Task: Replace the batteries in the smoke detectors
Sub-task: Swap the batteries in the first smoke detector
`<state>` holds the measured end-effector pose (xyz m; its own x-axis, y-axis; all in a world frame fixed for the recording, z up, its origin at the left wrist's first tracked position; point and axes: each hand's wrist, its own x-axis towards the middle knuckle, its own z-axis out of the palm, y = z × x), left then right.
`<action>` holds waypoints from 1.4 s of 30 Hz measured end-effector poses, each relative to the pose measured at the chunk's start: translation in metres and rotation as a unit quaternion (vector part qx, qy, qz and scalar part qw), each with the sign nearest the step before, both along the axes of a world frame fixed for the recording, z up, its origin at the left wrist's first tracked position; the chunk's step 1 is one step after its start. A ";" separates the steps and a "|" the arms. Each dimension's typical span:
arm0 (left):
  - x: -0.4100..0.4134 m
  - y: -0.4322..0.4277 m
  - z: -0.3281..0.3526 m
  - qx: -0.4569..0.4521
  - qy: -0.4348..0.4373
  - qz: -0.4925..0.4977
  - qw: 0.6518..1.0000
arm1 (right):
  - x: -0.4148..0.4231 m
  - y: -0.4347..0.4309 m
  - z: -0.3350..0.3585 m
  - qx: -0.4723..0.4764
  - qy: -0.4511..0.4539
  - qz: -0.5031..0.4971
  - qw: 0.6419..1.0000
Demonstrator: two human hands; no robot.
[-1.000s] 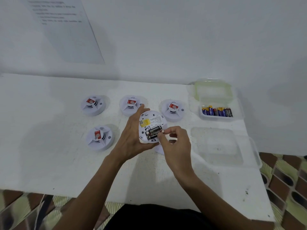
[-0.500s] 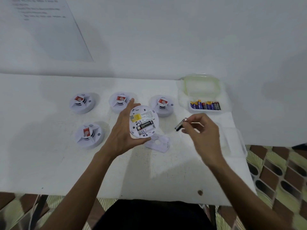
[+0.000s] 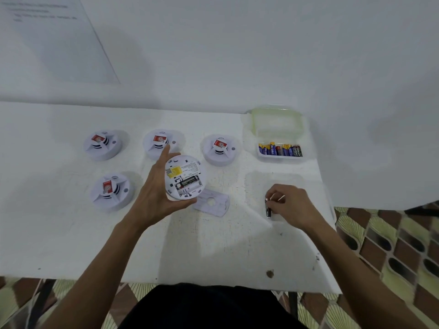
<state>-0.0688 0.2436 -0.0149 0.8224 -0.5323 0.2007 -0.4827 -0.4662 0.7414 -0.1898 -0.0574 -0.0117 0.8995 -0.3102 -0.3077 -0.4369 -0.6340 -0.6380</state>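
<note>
Cradling the round white plastic smoke detector [image 3: 184, 178], yellow sticker up, left hand [image 3: 154, 193] wraps its rim; right hand [image 3: 291, 207]'s grip pinches a dark cylindrical battery [image 3: 268, 209].

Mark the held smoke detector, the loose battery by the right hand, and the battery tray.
held smoke detector [image 3: 184, 178], head view, middle of its back face.
loose battery [image 3: 268, 210], head view, middle of its body.
battery tray [image 3: 280, 157], head view, near rim.
</note>
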 end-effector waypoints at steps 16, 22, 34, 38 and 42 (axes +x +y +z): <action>0.007 -0.012 0.009 -0.034 0.054 -0.032 0.997 | 0.027 0.028 0.047 -0.006 -0.178 0.127 0.976; 0.003 -0.011 0.021 -0.041 0.090 -0.071 0.993 | 0.064 0.087 0.049 -0.119 -0.259 0.380 0.880; -0.005 -0.004 0.028 -0.022 0.103 -0.089 0.990 | 0.089 0.108 0.056 -0.191 -0.298 0.504 0.787; -0.007 -0.004 0.028 -0.009 0.098 -0.097 0.990 | 0.094 0.109 0.059 -0.207 -0.275 0.537 0.770; -0.008 -0.006 0.024 -0.004 0.094 -0.097 0.991 | 0.095 0.110 0.058 -0.167 -0.270 0.549 0.773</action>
<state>-0.0768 0.2378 0.0086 0.7285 -0.6825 0.0584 -0.4158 -0.3728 0.8295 -0.0953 0.0526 0.0460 0.6467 0.7504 0.1365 0.7543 -0.6026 -0.2607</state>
